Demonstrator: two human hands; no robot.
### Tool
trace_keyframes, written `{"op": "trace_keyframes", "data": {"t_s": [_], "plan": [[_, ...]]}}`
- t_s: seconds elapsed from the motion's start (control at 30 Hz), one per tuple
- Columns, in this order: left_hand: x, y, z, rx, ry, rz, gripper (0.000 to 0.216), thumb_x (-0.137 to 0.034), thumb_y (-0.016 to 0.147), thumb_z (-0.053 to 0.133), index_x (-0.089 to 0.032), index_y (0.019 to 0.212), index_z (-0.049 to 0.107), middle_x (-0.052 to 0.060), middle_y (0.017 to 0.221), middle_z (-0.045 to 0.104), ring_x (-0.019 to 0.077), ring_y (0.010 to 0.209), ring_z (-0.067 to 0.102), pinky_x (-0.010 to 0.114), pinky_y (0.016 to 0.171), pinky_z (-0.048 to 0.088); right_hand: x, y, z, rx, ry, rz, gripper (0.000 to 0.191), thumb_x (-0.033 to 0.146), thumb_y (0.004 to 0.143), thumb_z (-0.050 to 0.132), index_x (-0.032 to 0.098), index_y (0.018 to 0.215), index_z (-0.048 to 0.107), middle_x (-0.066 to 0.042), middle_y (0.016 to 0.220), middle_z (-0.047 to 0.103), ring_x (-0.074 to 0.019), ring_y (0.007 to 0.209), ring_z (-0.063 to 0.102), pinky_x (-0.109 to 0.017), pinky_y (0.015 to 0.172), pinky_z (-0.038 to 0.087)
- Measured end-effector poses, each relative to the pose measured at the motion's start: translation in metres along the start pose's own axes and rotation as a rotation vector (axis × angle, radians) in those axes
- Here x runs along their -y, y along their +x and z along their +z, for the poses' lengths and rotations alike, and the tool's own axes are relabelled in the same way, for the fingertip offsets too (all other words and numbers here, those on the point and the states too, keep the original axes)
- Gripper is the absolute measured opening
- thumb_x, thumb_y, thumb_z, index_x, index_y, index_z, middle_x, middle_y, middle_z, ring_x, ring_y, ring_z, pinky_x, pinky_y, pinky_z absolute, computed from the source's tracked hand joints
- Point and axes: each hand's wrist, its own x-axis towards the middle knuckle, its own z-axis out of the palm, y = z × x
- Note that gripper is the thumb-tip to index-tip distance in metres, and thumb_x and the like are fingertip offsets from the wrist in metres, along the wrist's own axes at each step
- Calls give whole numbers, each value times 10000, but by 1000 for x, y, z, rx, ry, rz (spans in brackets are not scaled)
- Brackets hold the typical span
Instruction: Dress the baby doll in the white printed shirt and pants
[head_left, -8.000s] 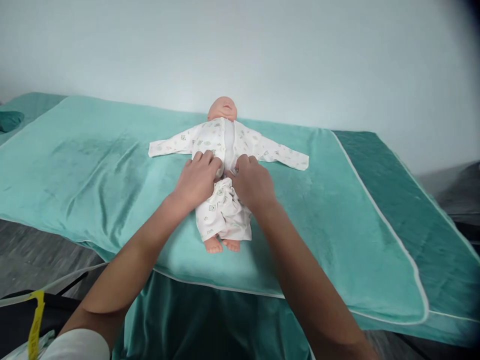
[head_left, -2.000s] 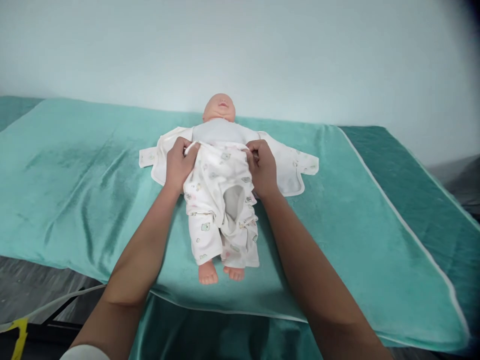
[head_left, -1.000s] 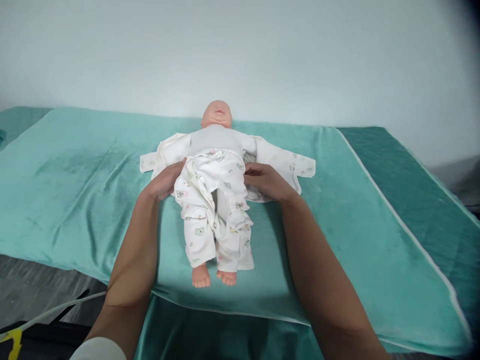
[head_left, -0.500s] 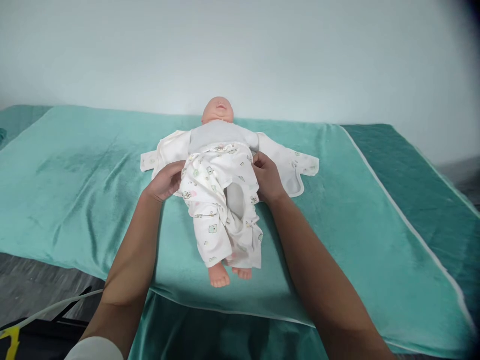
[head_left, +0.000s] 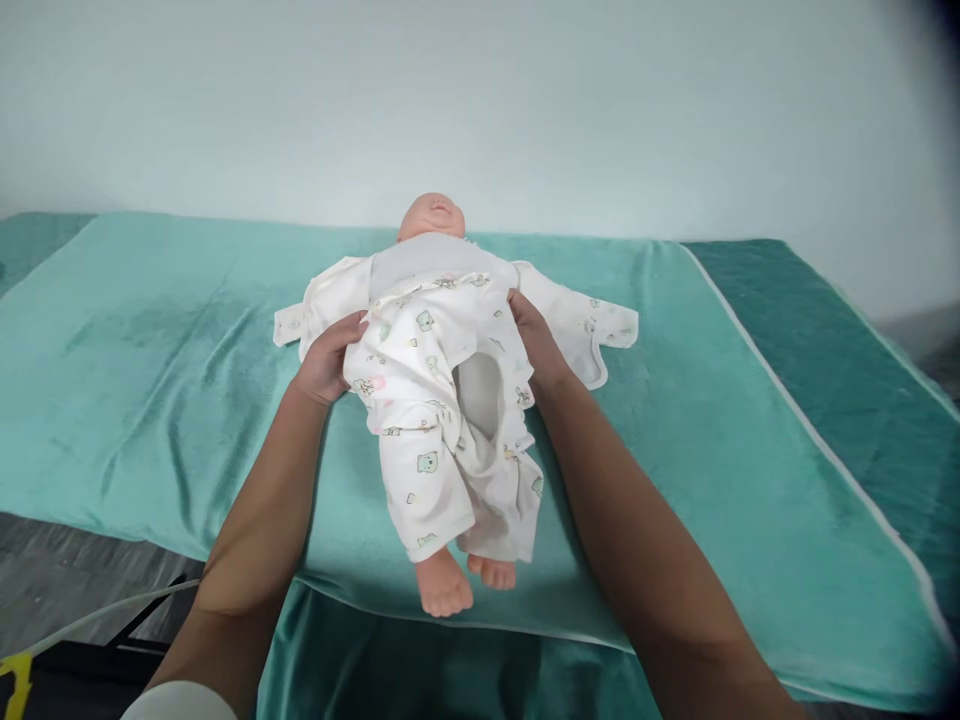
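Observation:
A baby doll [head_left: 433,215] lies on its back on a teal blanket [head_left: 150,350], head toward the wall. It wears white printed trousers [head_left: 431,420], and an open white jacket [head_left: 585,325] is spread under its arms. My left hand [head_left: 327,355] grips the doll's hip on the left side, fingers curled under the trousers. My right hand [head_left: 534,340] holds the other hip, its fingers tucked behind the cloth. The doll's bare feet [head_left: 450,590] are raised off the blanket toward me.
The blanket covers a padded table with a darker teal cover [head_left: 847,380] showing on the right. A pale wall [head_left: 600,110] stands just behind. A white cable [head_left: 97,620] and a yellow tag [head_left: 15,680] hang at the lower left over a grey floor.
Earlier both hands worked at the jacket front, which now lies open. Over the last second the hands gripped the hips and lifted the doll's lower body toward me.

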Motion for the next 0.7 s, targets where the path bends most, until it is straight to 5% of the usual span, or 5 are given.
{"op": "trace_keyframes", "data": {"t_s": [0.13, 0.3, 0.5, 0.7], "plan": [[-1, 1, 3, -67, -10, 29, 287, -443, 752, 720, -210, 919, 735, 72, 985, 762, 341, 1176, 687, 447, 931, 599, -8, 5, -4, 91, 89, 28, 529, 620, 691, 806, 301, 1074, 629, -22, 994, 749, -274, 962, 701, -419, 739, 586], [2, 3, -1, -199, -23, -33, 296, -470, 781, 691, -223, 938, 736, 81, 996, 773, 330, 1203, 682, 447, 959, 595, -12, 6, -5, 173, 142, 44, 467, 536, 642, 866, 282, 970, 651, -25, 1001, 763, -274, 962, 715, -419, 743, 594], [9, 2, -2, -92, 82, 33, 352, -403, 700, 770, -188, 979, 769, 81, 1004, 788, 359, 1155, 708, 460, 938, 606, -2, -2, -5, 90, 133, 28, 551, 570, 622, 874, 284, 1055, 689, -39, 1038, 769, -305, 1045, 696, -447, 834, 588], [4, -3, 0, -60, 119, 65, 396, -382, 702, 832, -192, 1046, 783, 79, 1005, 791, 345, 1109, 727, 446, 909, 615, -4, -3, -16, 122, 138, 47, 406, 512, 685, 849, 265, 980, 720, -41, 1059, 777, -300, 1051, 703, -442, 862, 581]]}}
